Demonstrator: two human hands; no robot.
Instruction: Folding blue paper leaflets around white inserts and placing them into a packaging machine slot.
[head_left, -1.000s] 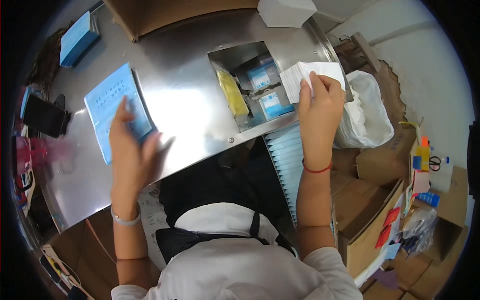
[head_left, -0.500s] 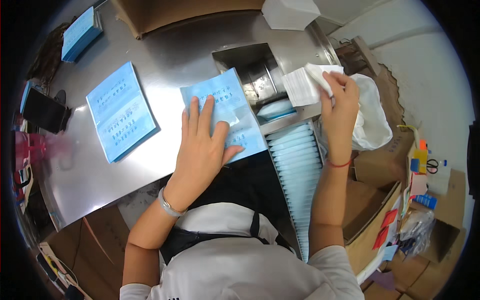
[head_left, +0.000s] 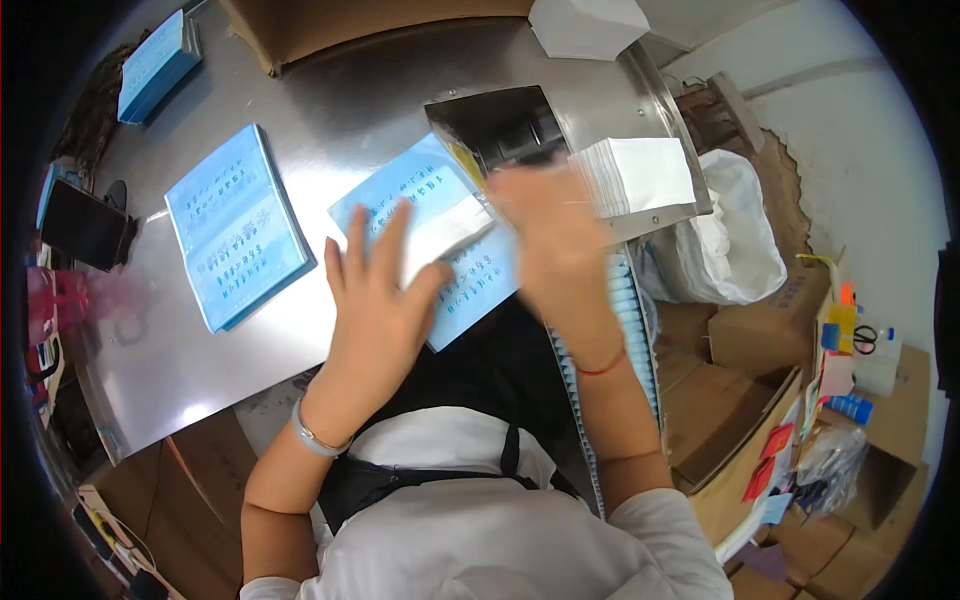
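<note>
Left hand (head_left: 375, 300): flat, fingers spread, pinning light-blue printed plastic pouch (head_left: 440, 250) to steel surface (head_left: 330, 130). Right hand (head_left: 550, 235): blurred, grip unreadable, possibly on white folded insert (head_left: 445, 235) at pouch mouth. Filling apparently unfinished. Stack of white inserts (head_left: 640, 175) just beyond; blue pouch pile (head_left: 235, 225) leftward.

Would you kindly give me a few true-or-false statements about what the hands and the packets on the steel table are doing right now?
1. The left hand lies flat on a light blue printed plastic packet. True.
2. The right hand is sharp and motionless. False: it is motion-blurred.
3. A stack of light blue packets lies to the left on the shiny steel table. True.
4. The pile of white paper sheets sits on the floor. False: it rests at the table's right edge.
</note>
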